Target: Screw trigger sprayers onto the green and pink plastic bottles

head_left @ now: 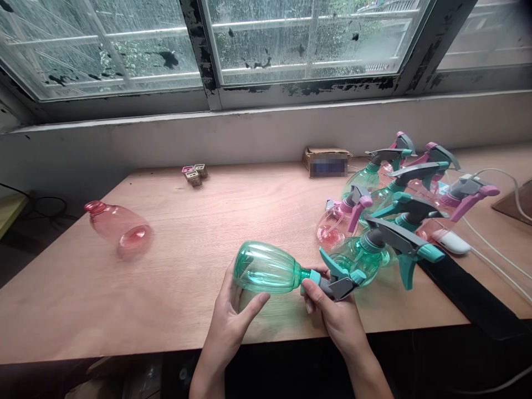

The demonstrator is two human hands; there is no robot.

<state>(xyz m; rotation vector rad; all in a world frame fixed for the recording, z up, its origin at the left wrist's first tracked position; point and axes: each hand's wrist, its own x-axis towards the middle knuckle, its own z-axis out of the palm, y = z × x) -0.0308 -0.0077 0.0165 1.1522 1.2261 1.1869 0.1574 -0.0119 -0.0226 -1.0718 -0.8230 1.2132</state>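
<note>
A clear green spray bottle point(268, 267) lies sideways between my hands, a little above the table's front. Its grey and teal trigger head point(341, 285) points right. My left hand point(230, 321) cups the bottle's body near its base, the fingers partly hidden behind it and the thumb held away from the plastic. With thumb and fingers closed, my right hand point(332, 313) grips the collar where the trigger head meets the neck. Just behind it stands another green spray bottle point(353, 257) with a grey and teal head.
Several green and pink spray bottles point(332, 227) crowd the wooden table's point(187, 299) right side. A pink bottle without a head point(120, 227) lies at left. Small patterned blocks point(193, 175) and a cardboard box point(326, 162) sit at the back. White cables and a black strip point(465, 293) lie at right.
</note>
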